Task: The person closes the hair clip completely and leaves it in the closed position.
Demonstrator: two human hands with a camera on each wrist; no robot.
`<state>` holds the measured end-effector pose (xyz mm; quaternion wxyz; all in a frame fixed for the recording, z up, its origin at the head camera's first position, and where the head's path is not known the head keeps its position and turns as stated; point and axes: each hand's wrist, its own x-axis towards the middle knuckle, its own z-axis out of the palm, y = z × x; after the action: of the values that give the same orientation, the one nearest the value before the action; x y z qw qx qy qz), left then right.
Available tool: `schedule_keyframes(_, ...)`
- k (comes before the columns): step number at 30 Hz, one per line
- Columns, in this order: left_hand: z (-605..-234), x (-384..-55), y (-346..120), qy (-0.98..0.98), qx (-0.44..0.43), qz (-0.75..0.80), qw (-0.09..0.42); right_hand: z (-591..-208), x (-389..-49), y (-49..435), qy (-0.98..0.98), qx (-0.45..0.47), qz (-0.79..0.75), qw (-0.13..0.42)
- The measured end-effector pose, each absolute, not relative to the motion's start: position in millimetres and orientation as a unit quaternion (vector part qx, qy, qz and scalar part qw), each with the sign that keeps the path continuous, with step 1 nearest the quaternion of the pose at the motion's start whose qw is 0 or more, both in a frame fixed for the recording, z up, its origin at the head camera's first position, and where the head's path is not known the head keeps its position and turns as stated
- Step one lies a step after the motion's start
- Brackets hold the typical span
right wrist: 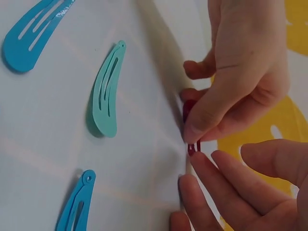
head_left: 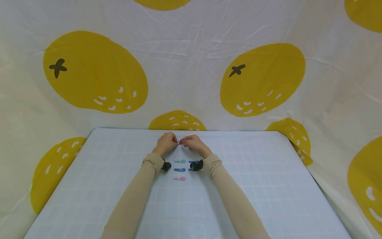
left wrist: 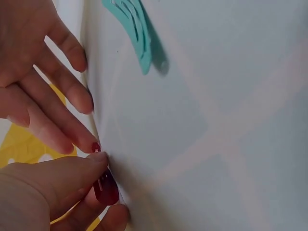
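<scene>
My left hand [head_left: 165, 143] pinches a dark red snap hair clip [left wrist: 108, 191] between thumb and fingers, low over the far part of the table. The clip's rounded end points away from my right hand [head_left: 195, 145]. In the right wrist view, the right hand's fingers are extended, with a fingertip right at the clip's narrow end. Nearer to me lies a mint hair clip [right wrist: 107, 128], then a blue hair clip [head_left: 179, 170] and a pink hair clip [head_left: 179, 178] in a column.
To the right, more blue hair clips [head_left: 193, 162] lie partly hidden behind the right wrist's black camera [head_left: 196, 165]. Another black camera [head_left: 166, 165] is on the left wrist. A pale gridded cloth covers the table [head_left: 268, 186]; behind its far edge hangs a lemon-print curtain [head_left: 185, 83].
</scene>
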<state>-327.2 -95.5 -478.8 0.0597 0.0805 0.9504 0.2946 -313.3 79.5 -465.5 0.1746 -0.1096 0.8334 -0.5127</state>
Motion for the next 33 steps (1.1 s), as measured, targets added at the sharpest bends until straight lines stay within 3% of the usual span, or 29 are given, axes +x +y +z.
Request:
schedule_keyframes(11,-477.1,-322.1,-97.0,0.949,0.088,0.302,0.026,-459.8,-310.2,79.3,0.826,-0.095,-0.531,0.165)
schedule_keyframes(20,-468.0,-314.4,-97.7,0.884,0.058,0.464,0.016,-452.0,-302.7,77.2,0.787,-0.072,-0.598,0.137)
schedule_keyframes(33,-452.8,-298.0,-90.5,0.815,0.017,0.579,0.012,-445.5,-287.8,81.0,0.755,-0.121,-0.636,0.104)
